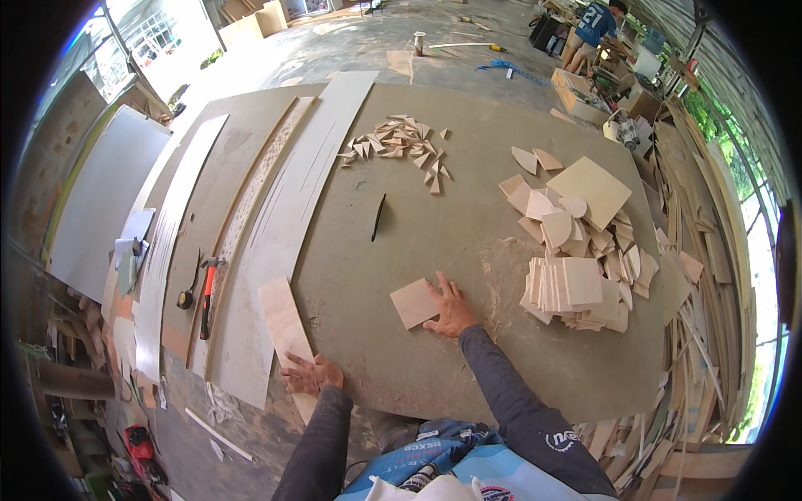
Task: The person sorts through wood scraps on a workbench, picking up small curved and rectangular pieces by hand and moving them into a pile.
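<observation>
left hand [314, 375]: spread on wooden strip [282, 313] | right hand [454, 310]: spread, touching wooden square [409, 303] | tabletop [434, 230]: wood pile [564, 282] at right

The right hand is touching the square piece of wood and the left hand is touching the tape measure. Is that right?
Not quite: the head view shows the left hand touching a long board, not the tape measure. The right hand is touching the square piece of wood.
</observation>
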The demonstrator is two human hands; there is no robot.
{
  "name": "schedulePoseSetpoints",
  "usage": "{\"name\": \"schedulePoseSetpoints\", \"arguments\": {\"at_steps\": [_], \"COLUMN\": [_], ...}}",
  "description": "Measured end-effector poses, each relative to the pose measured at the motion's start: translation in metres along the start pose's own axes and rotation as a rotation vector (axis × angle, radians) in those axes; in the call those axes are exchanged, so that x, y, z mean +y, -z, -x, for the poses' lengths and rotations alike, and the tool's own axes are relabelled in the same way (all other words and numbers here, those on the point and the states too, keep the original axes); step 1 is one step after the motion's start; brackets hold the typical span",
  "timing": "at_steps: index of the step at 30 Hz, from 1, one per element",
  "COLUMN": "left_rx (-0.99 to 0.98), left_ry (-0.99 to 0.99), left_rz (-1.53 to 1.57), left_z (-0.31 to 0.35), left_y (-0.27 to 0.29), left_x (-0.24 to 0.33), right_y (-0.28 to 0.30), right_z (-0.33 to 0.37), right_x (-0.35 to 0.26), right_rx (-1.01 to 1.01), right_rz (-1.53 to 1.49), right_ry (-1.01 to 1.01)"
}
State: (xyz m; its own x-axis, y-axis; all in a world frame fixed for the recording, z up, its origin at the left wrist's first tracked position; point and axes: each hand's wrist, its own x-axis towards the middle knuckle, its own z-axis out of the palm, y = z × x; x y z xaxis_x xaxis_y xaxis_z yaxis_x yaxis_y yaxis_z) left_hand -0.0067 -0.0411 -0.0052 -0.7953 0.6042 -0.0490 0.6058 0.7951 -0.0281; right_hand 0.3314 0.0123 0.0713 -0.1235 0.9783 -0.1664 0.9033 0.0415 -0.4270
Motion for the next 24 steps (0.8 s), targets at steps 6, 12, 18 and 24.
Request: {"name": "schedulePoseSetpoints", "arguments": {"at_steps": [6,12,18,24], "left_rx": [-0.032,-0.012,-0.028,-0.059], "left_ry": [0.022,0.009,0.002,0.024], "left_rz": [-0.055,-0.080,-0.069,-0.059], "left_z": [-0.001,-0.001,0.004,0.005], "left_y": [-0.002,0.004,0.012,0.018], "left_x": [0.002,0.001,0.003,0.004], "right_y": [-0.025,-0.034,-0.032,-0.019], "right_z": [-0.014,-0.035,-0.062,-0.090], "right_x": [-0.002,-0.022,-0.010,-0.007], "right_rx": [-0.070,-0.021,0.046,0.029], "right_rz": [-0.031,-0.029,-0.015,-0.011], "right_ry": [0.108,0.113,0.136,0.099]}}
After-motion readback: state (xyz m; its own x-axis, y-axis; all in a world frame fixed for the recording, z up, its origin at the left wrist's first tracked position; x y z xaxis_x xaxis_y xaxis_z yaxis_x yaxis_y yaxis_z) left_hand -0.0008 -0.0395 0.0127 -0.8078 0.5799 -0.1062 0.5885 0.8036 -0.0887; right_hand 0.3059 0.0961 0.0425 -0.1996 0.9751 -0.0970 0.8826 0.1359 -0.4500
